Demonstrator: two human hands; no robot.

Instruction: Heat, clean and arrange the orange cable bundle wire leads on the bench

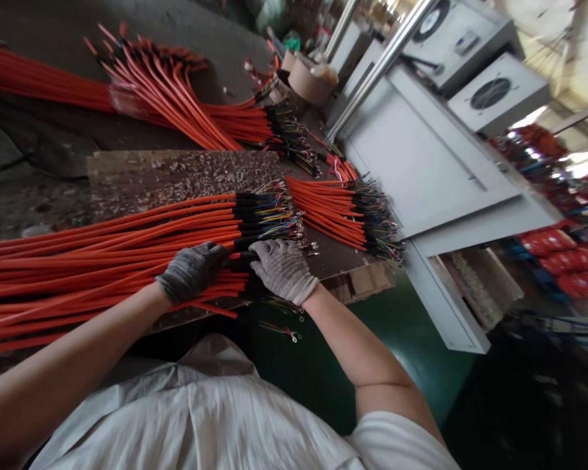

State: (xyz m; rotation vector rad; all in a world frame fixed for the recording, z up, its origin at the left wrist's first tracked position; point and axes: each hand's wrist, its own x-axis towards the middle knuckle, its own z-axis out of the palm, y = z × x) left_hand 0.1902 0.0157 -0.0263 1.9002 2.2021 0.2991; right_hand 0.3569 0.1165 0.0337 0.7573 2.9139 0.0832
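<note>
Many orange cables [102, 245] lie side by side across the bench, their black-sleeved ends [247, 215] pointing right with thin coloured wires and ring terminals beyond. My left hand [193, 269], in a dark grey glove, curls its fingers round an orange cable just behind its black sleeve. In a lighter grey glove, my right hand [281, 267] rests over the black sleeves, its fingers bent round one near my left fingertips. The exact grip of the right fingers is partly hidden by the hand. Loose wire ends with ring terminals [294, 336] hang over the front edge below.
A second cable bundle [328, 205] lies to the right, and another [176, 104] lies behind. A board littered with scraps [186, 176] is between them. Cardboard rolls [311, 78] stand at the back. A metal post [372, 72] and a grey machine cabinet [441, 150] rise at right.
</note>
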